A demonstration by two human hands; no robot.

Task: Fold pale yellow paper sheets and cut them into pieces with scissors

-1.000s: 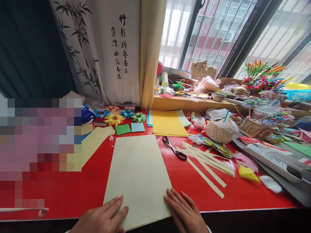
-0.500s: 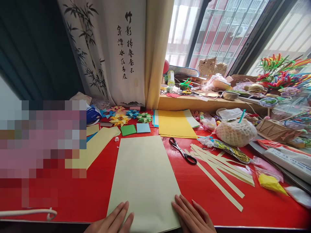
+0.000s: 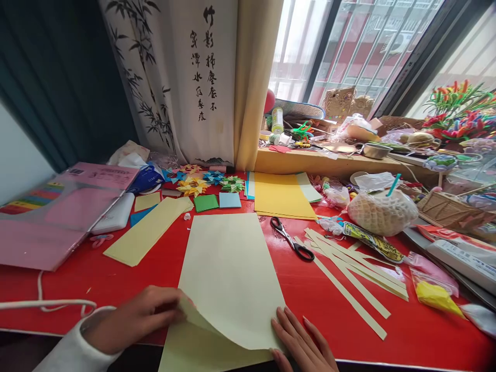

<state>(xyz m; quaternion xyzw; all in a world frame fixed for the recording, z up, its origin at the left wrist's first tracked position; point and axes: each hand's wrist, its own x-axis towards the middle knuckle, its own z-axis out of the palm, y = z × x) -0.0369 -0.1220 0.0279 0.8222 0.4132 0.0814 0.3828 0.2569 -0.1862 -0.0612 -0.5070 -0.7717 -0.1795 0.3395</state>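
A pale yellow sheet of paper (image 3: 232,258) lies lengthwise in front of me, its near left part raised and curling up, with a second pale sheet (image 3: 205,349) showing underneath. My left hand (image 3: 149,312) pinches the lifted left edge between thumb and fingers. Over the near right corner rests my right hand (image 3: 300,338), fingers stretched flat on the paper and the thumb by its near edge. Black-handled scissors (image 3: 291,239) lie just right of the sheet, closed. Beyond them several cut pale paper strips (image 3: 352,274) are spread out.
Folded pale yellow paper (image 3: 149,232) and a pink plastic pack (image 3: 77,206) lie to the left. Orange-yellow sheets (image 3: 284,196), small green squares (image 3: 206,203) and folded paper flowers (image 3: 192,186) sit at the back. A netted bundle (image 3: 383,209) and bags crowd the right.
My left hand has gone from lying flat on the sheet to gripping its left edge and lifting it. My right hand stays at the near right corner.
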